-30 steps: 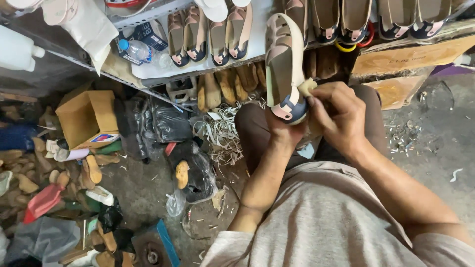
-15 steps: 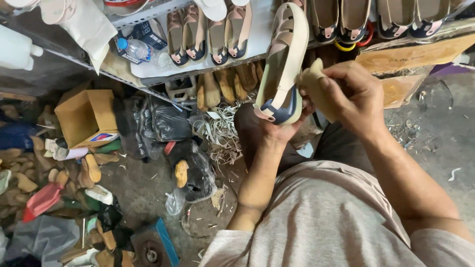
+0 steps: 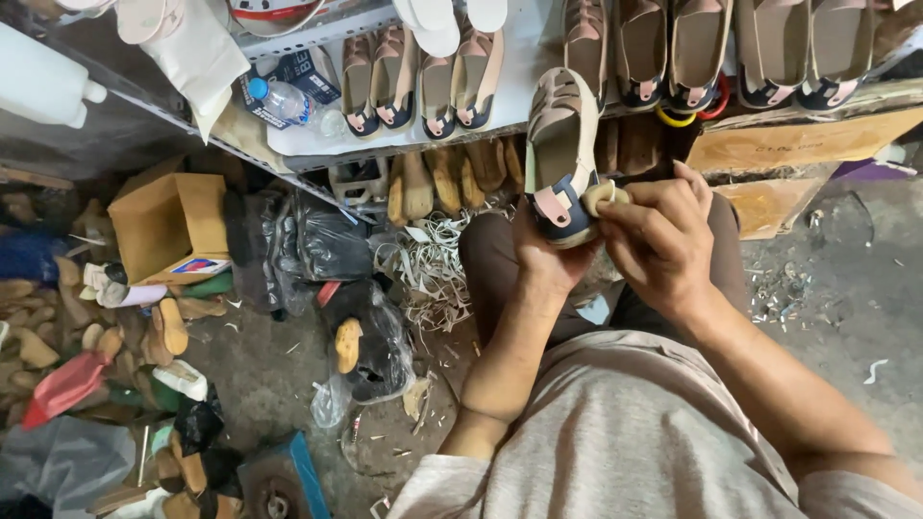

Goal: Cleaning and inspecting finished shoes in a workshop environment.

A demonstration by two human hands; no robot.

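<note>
Here, left hand (image 3: 546, 258) gripping sandal (image 3: 562, 154) heel, right hand (image 3: 663, 240) pinching half-hidden pale lump (image 3: 598, 195)

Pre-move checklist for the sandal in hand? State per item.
1. Left hand grips the sandal at its heel end: ok.
2. Right hand presses a small tan pad against the heel edge: ok.
3. Sandal held apart from the row of finished sandals on the shelf: ok.
4. Strap and dark heel trim face the camera: ok.
5. Whether the pad is a rubbing block or a sponge: cannot tell.
6. Floor by the knees is littered with trimmings and bags: not ok.
</note>
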